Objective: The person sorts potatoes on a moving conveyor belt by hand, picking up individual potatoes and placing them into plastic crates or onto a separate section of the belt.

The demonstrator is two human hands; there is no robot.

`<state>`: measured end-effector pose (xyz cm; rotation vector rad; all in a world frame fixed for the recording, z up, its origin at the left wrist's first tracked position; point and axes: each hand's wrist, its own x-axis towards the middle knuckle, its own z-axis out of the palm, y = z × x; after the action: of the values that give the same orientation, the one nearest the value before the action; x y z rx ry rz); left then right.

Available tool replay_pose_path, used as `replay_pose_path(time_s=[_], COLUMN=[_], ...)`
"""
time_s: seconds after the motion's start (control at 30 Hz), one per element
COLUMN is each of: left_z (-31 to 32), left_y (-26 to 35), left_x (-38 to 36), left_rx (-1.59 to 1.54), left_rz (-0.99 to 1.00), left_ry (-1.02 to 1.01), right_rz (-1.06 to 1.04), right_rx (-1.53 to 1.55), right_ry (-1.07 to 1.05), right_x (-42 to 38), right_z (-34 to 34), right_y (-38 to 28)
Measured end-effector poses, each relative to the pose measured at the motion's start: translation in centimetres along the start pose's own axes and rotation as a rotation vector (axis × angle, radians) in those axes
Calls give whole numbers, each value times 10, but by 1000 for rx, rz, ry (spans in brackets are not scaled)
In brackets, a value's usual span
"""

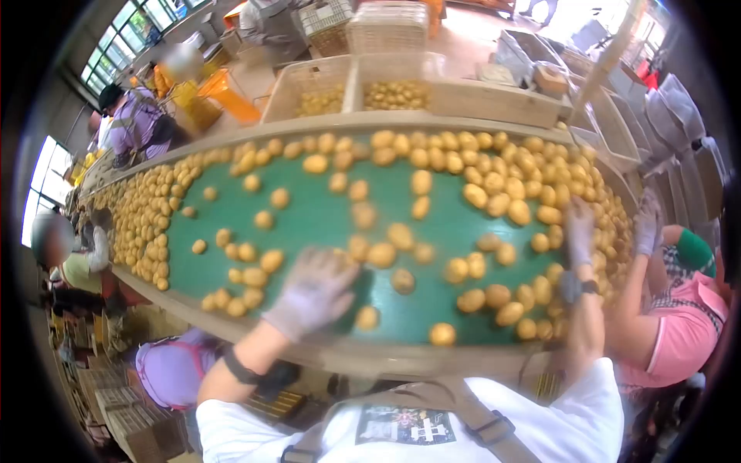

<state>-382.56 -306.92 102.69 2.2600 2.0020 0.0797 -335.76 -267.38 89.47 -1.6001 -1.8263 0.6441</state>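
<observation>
A: Where did the potatoes (421, 183) lie?
B: On the conveyor belt (316, 216), thickest along its far and right edges. Two crates (363, 89) stood behind the belt.
A: The hands?
B: Left hand (312, 292) over the near edge, right hand (579, 231) further right.

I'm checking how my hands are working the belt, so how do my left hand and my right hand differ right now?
The left hand lies flat with spread fingers over the green belt, near the near edge; the right hand reaches farther out, among densely packed potatoes. The left hand is blurred; the right hand is sharper. The left hand looks larger, being closer to the camera. Both wear pale gloves, and neither visibly grips a potato.
</observation>
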Motion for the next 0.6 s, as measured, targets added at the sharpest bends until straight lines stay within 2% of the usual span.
replay_pose_path(time_s=[0.03,0.07,0.13,0.17,0.2,0.23,0.27,0.3,0.37,0.43,0.5,0.6], left_z=[6,15,32,38,43,47,50,53,56,60,71,72], left_y=[27,54,100,123,143,159,170,177,180,185,175,160], left_x=[13,27,55,65,75,83,88,90,87,84,61,51], left_rx=[-51,-137,-250,-268,-282,-295,-277,-258,-256,-290,-219,-192], left_rz=[99,165,324,363,401,438,446,456,457,439,445,452], left_ry=[55,122,120,106,95,87,70,52,17,-6,-12,-64], right_rz=[68,-104,-121,-316,-374,-428,-475,-329,-356,-274,-265,-191], right_rx=[-299,-35,187,38,138,192,249,364,399,332,122,-155], right_ry=[184,98,-135,-98,-215,-315,-421,-615,-268,95,384,288], right_x=[-22,-25,-54,-56,-71,-83,-96,-97,-60,-39,30,32], right_z=[22,30,48,79,102,92,81,62,46,-15,10,22], right_y=[-39,-44,-118,-115,-124,-146,-169,-189,-149,-141,21,31])
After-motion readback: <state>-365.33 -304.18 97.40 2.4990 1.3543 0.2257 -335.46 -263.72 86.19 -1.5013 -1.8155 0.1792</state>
